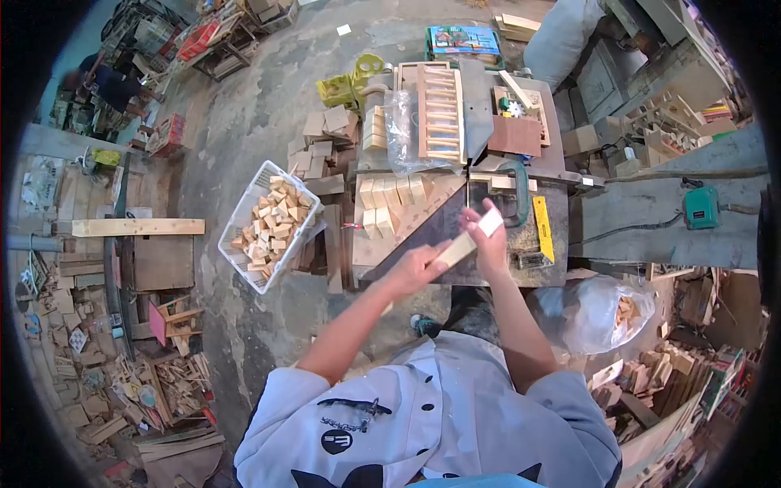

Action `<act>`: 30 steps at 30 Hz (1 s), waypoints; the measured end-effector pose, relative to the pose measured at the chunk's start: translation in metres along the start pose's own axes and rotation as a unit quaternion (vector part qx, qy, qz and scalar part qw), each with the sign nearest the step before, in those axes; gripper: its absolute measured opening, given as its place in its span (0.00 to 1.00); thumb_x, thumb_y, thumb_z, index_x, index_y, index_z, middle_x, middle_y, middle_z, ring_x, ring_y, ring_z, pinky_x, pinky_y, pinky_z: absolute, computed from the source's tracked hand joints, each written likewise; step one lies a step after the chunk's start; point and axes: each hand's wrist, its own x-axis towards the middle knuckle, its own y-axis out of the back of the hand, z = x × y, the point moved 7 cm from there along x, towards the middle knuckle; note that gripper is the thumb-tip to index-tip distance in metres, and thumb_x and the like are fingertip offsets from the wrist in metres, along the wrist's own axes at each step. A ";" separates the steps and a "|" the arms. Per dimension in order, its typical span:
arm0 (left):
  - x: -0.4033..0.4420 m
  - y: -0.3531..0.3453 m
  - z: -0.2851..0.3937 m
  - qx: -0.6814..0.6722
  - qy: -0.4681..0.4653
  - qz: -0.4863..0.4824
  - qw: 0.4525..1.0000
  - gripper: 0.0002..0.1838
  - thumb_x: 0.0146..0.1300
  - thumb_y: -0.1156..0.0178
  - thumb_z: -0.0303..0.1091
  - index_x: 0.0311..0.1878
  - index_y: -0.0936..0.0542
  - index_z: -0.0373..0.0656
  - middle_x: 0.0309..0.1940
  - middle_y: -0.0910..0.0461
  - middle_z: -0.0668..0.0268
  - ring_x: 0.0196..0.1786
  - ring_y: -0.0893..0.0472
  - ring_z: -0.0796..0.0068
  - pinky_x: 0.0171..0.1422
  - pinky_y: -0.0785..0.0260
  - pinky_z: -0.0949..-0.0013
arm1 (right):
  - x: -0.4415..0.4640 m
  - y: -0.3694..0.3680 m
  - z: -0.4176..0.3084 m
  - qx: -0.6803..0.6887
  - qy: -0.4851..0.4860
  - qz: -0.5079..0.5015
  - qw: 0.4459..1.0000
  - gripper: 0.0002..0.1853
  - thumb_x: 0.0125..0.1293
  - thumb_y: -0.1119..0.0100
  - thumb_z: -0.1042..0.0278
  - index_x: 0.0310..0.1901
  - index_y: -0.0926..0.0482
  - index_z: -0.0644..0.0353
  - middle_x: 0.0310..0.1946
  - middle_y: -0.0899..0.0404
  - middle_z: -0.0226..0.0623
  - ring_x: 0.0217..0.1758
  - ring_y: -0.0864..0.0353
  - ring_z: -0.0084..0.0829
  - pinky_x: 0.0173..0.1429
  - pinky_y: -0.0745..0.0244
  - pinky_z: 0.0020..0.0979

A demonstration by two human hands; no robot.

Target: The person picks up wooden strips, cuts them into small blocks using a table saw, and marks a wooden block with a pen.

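Note:
Over the near edge of the worktable, both hands hold one pale wooden strip (pixel 458 251), tilted upward to the right. My left hand (pixel 413 271) wraps around its lower part. Near the upper end, my right hand (pixel 490 248) has its thumb and fingers about the wood. Just beyond the hands lies the dark triangular tabletop (pixel 435 215). Several cut wood blocks (pixel 394 193) stand in a group to the left. A green C-shaped clamp (pixel 518 195) and a yellow ruler-like piece (pixel 543 229) are to the right of my right hand.
A white basket (pixel 227 232) heaped with small wood blocks stands on the floor at left. A slatted wooden frame (pixel 421 114) lies farther back on the table. At right are a clear plastic bag (pixel 569 317) and a green box (pixel 701 207). Another person (pixel 114 85) is at far left.

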 end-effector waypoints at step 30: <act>-0.359 -0.031 -0.105 0.073 0.378 -0.003 0.923 0.32 0.57 0.23 0.53 0.57 0.19 0.43 0.50 0.13 0.46 0.54 0.13 0.43 0.58 0.21 0.47 | 0.001 0.032 0.003 -0.010 -0.081 0.055 0.995 0.24 0.75 0.34 0.69 0.68 0.31 0.55 0.58 0.20 0.36 0.59 0.19 0.35 0.63 0.20 0.44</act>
